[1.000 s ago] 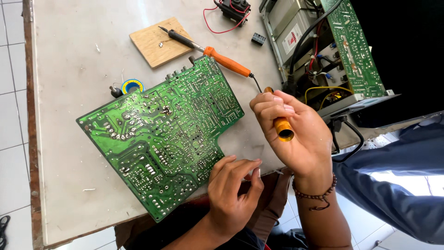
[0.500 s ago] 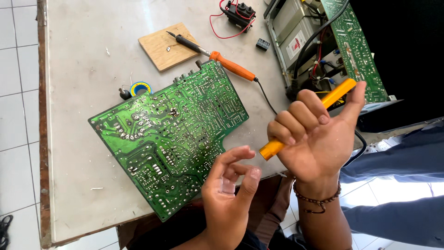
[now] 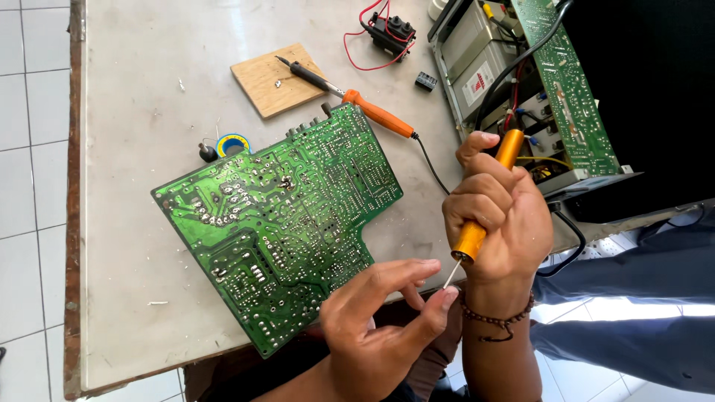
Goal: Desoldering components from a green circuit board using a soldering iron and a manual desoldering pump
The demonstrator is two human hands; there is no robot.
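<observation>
My right hand [image 3: 500,217], with a bead bracelet at the wrist, is closed around a yellow-orange tool handle [image 3: 511,147]. It holds the handle nearly upright off the table's near edge. The tool's thin pale tip [image 3: 450,276] points down and left. My left hand [image 3: 376,324] is just below it, thumb and forefinger touching the tip. A large green circuit board [image 3: 283,216] lies solder side up on the grey table [image 3: 134,112], its near corner beside my left hand.
An orange-handled soldering iron [image 3: 376,113] rests with its tip on a wooden block [image 3: 269,80]. A small blue and yellow solder roll [image 3: 233,144] lies by the board. An open chassis [image 3: 484,67] with boards and wires stands at the right. A black part with red wires [image 3: 391,30] sits behind.
My right hand has turned the yellow-orange tool from a slant to nearly upright with its tip down. My left hand's fingers have come up to the tip.
</observation>
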